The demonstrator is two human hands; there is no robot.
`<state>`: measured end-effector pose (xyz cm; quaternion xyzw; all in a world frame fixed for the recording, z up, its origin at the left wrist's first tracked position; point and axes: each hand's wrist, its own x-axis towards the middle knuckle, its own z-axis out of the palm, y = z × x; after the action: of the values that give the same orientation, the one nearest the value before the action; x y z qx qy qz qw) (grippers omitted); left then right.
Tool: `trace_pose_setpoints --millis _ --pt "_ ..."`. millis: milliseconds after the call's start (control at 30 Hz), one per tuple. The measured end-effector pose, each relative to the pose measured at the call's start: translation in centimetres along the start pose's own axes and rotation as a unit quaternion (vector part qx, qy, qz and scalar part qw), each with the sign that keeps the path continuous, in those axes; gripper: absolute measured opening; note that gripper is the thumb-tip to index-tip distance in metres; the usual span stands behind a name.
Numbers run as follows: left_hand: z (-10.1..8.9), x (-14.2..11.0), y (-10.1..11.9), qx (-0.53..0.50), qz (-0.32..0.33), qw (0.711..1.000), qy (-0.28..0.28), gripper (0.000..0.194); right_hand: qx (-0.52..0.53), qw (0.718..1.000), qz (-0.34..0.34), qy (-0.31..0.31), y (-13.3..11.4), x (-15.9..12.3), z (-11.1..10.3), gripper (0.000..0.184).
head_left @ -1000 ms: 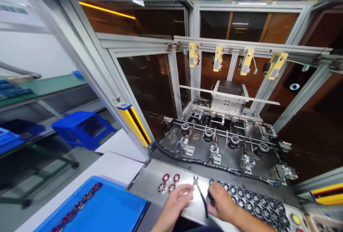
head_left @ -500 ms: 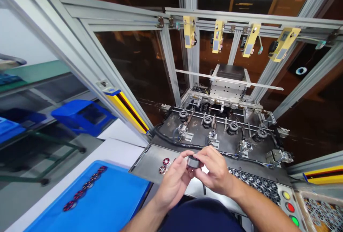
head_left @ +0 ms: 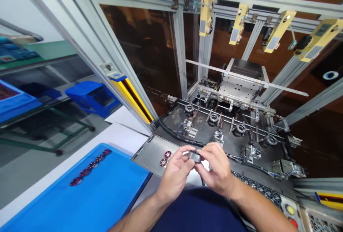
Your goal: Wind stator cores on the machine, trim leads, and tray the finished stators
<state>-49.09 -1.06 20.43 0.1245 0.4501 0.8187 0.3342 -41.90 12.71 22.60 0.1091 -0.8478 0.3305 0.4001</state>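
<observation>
Between both hands, above the metal ledge (head_left: 152,150), is a short dark grey cylindrical part (head_left: 194,156), tilted slightly. My left hand (head_left: 177,171) pinches its left side with thumb and fingers. From the other side, my right hand (head_left: 217,167) grips it too, fingertips on the upper edge and thumb below. Fingers hide part of its rim. On the ledge just left of my hands lie two small round parts, a red one (head_left: 168,154) and a paler red-and-black one (head_left: 163,162).
A blue tray (head_left: 107,196) at left carries a row of red-and-black round parts (head_left: 85,172). Ahead, a machine bed (head_left: 174,117) holds several ring fixtures (head_left: 213,118). Yellow safety bars (head_left: 134,100) flank the opening. Grey ring parts (head_left: 264,191) and a yellow button (head_left: 289,209) are at right.
The view has swung, so the machine sits further right. Both hands still hold the grey part; my left thumb now lies across its front, and the part has turned a little.
</observation>
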Motion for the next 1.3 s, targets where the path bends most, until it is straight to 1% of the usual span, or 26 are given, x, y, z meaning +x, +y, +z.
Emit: trace_pose_setpoints --millis 67,133,233,300,367,433,533,600,667,733,767,800,833,867,900,933,967,1000,1033,1100,1167,1233,1300 --pt "-0.9 0.5 0.0 0.042 0.022 0.999 -0.006 0.041 0.053 0.996 0.039 -0.056 0.4 0.3 -0.5 0.040" --pt "-2.0 0.8 0.0 0.107 0.041 0.993 -0.015 0.037 0.118 0.981 0.088 -0.129 1.1 0.7 -1.3 0.034" --pt "-3.4 1.0 -0.1 0.177 0.053 0.982 -0.049 0.033 0.208 0.941 0.165 -0.211 2.3 1.3 -2.2 0.022" --pt "-4.2 1.0 -0.3 0.195 0.038 0.976 -0.085 0.033 0.258 0.912 0.199 -0.251 3.1 1.7 -2.4 0.017" --pt "-5.0 1.0 -0.3 0.213 0.018 0.971 -0.111 0.033 0.299 0.885 0.212 -0.286 3.6 2.1 -2.3 0.018" --pt "-5.7 1.0 -0.2 0.235 0.010 0.964 -0.121 0.034 0.327 0.864 0.211 -0.320 3.8 2.7 -1.9 0.018" --pt "-6.5 1.3 0.2 0.260 0.010 0.956 -0.135 0.035 0.347 0.843 0.194 -0.363 4.0 3.6 -1.3 0.019" --pt "-6.8 1.6 0.5 0.273 0.015 0.949 -0.156 0.036 0.360 0.827 0.186 -0.389 4.2 4.0 -0.9 0.020" --pt "-7.0 1.8 0.6 0.269 0.011 0.946 -0.182 0.038 0.386 0.803 0.189 -0.413 4.5 4.0 -0.4 0.023" --pt "-7.5 2.0 0.6 0.256 -0.001 0.949 -0.186 0.042 0.410 0.780 0.203 -0.427 5.0 4.1 0.1 0.028" --pt "-8.1 2.0 0.4 0.253 -0.009 0.952 -0.174 0.043 0.414 0.775 0.207 -0.431 5.5 4.4 0.4 0.031" --pt "-8.9 2.2 0.1 0.254 -0.015 0.955 -0.150 0.045 0.408 0.777 0.207 -0.432 6.1 4.8 0.6 0.034" --pt "-9.9 2.3 -0.3 0.261 -0.016 0.959 -0.113 0.047 0.391 0.786 0.202 -0.434 7.0 5.4 0.9 0.035" --pt "-11.2 2.5 -0.9 0.274 -0.010 0.960 -0.062 0.050 0.360 0.803 0.190 -0.436 8.2 6.3 1.4 0.034" --pt "-12.7 2.8 -1.6 0.296 0.000 0.955 0.000 0.054 0.307 0.826 0.175 -0.439 9.8 7.3 2.0 0.033" --pt "-14.3 3.1 -2.5 0.321 0.016 0.944 0.073 0.057 0.239 0.851 0.160 -0.439 11.6 8.5 2.7 0.031" --pt "-15.9 3.3 -3.6 0.362 0.035 0.921 0.140 0.062 0.159 0.874 0.145 -0.437 13.6 9.7 3.8 0.029" --pt "-17.4 3.6 -4.8 0.398 0.051 0.895 0.196 0.067 0.061 0.889 0.142 -0.432 15.8 10.9 5.0 0.028" --pt "-18.7 3.8 -6.0 0.411 0.054 0.883 0.221 0.071 0.018 0.893 0.150 -0.424 18.1 12.0 6.3 0.026" --pt "-20.3 3.9 -8.3 0.412 0.053 0.877 0.241 0.075 -0.026 0.893 0.161 -0.419 22.3 13.6 9.3 0.023" --pt "-21.0 3.6 -10.2 0.398 0.054 0.883 0.242 0.073 -0.052 0.889 0.165 -0.423 25.6 14.2 11.9 0.016" --pt "-20.9 3.1 -11.4 0.385 0.059 0.890 0.235 0.069 -0.072 0.885 0.164 -0.430 27.7 14.1 13.7 0.019" --pt "-20.8 2.6 -12.1 0.374 0.064 0.898 0.224 0.068 -0.086 0.880 0.158 -0.439 29.0 13.7 14.6 0.026"
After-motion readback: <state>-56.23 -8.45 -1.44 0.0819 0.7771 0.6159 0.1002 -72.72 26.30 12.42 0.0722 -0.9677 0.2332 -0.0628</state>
